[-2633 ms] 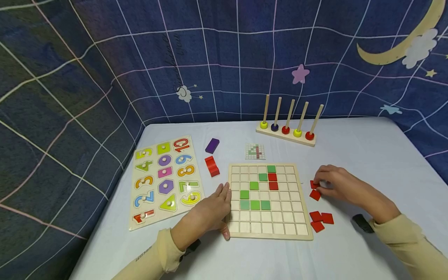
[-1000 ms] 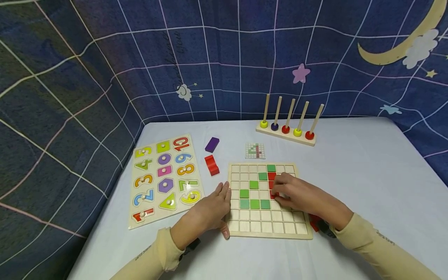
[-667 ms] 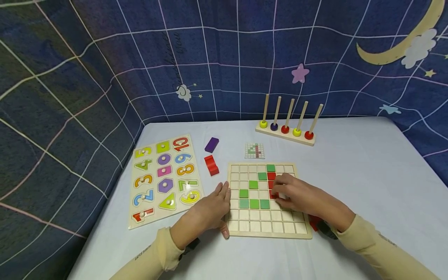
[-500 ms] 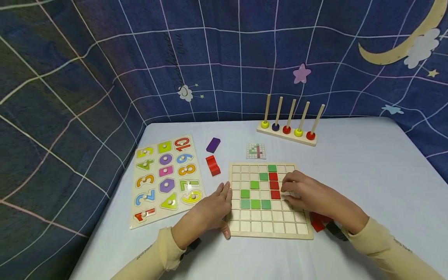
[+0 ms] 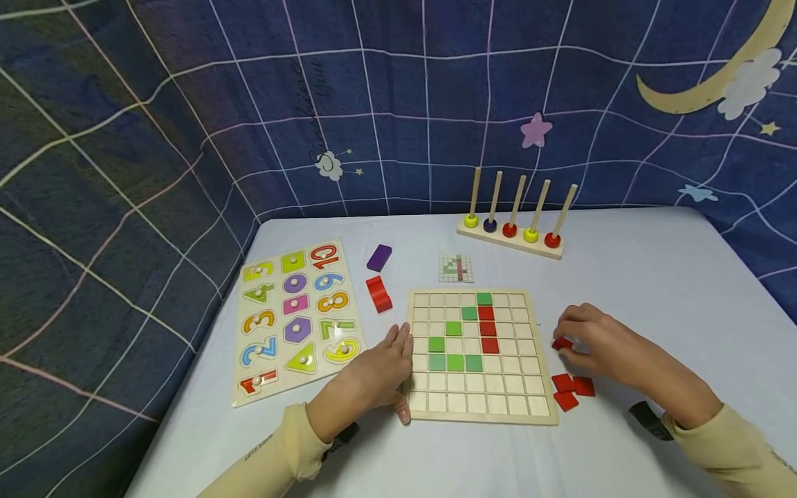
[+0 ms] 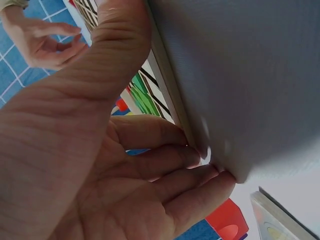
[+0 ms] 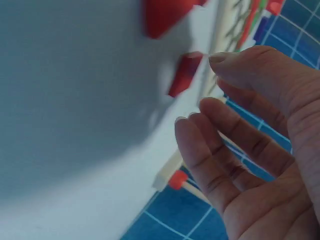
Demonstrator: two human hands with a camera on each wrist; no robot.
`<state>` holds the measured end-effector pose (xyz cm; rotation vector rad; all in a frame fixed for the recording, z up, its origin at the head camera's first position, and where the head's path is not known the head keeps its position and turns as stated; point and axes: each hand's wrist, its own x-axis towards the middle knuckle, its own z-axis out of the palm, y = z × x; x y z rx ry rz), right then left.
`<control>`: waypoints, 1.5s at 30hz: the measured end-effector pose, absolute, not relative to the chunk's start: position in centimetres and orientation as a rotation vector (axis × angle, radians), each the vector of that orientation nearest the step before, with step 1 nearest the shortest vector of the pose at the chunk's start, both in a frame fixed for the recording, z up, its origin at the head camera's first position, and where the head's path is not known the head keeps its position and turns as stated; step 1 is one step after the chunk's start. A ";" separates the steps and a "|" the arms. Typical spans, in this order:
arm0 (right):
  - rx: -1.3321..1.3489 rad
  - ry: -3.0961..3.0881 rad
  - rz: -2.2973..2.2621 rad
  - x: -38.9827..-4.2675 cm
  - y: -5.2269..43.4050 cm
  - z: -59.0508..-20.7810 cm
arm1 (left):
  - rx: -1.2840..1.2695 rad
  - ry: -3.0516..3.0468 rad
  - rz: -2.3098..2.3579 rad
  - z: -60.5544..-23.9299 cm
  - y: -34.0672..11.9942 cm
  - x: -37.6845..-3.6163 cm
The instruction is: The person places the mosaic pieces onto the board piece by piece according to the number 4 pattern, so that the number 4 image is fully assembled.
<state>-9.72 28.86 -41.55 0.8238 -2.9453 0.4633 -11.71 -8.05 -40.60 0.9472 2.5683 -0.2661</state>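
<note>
A wooden grid board (image 5: 479, 418) lies flat in the head view, with green tiles (image 5: 455, 362) in a diagonal and a row, and a column of red tiles (image 5: 488, 328). My left hand (image 5: 376, 377) rests along its left edge, fingers extended; the left wrist view shows the fingertips (image 6: 227, 180) against that edge. Right of the board, my right hand (image 5: 607, 346) hovers at a single red tile (image 5: 562, 343). Thumb and fingers stand apart beside this red tile (image 7: 186, 74) in the right wrist view. Several loose red tiles (image 5: 565, 400) lie just nearer.
A small pattern card (image 5: 456, 268) lies behind the board. Left are a number puzzle board (image 5: 249, 332), a purple block (image 5: 379, 258) and a red arched block (image 5: 378, 294). A peg rack (image 5: 510, 242) with coloured beads stands at the back, before a dark blue patterned curtain (image 5: 398, 104).
A third red tile now sits in the board's red column, set there by my right hand. That hand has then moved back right to the loose tiles. The left hand has stayed put.
</note>
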 end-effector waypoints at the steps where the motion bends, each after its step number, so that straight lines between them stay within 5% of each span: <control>1: 0.825 -2.951 0.471 -9.7 29.1 -41.7 | 0.941 2.568 -0.262 -40.6 -8.1 -11.7; 16: 0.898 -2.849 0.590 -9.9 29.4 -42.7 | 0.939 2.568 -0.246 -40.5 -8.1 -11.7; 45: 1.284 -2.681 0.576 -9.9 20.9 -42.5 | 0.940 2.574 -0.248 -40.7 -8.0 -11.8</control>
